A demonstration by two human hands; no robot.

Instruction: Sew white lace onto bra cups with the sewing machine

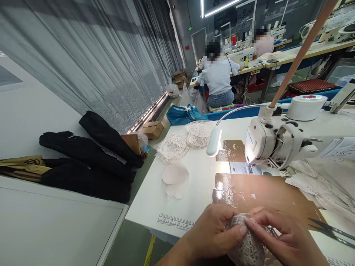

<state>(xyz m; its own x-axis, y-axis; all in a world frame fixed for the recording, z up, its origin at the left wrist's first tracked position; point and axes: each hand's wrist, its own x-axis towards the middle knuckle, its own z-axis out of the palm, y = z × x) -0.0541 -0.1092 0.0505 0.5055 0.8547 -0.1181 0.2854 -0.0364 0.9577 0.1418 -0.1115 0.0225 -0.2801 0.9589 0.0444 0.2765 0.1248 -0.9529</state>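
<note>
A piece of white lace fabric (246,244) is pinched between both hands at the front edge of the table. My left hand (219,232) grips its upper left part with thumb and bent fingers. Close beside it, my right hand (274,229) pinches the top edge of the same lace between thumb and forefinger. The lower part of the lace hangs down out of the picture. Just beyond the hands lies a brown covering (266,192) on the white table (146,199). A white sewing machine (260,140) stands behind it, its lamp (214,142) lit.
Lace pieces (173,147) lie stacked at the table's back left, with a pale round piece (174,174) nearer. Black scissors (332,232) rest at right, beside more lace (313,184). A printed ruler (176,221) marks the front edge. Two people sit at machines farther back.
</note>
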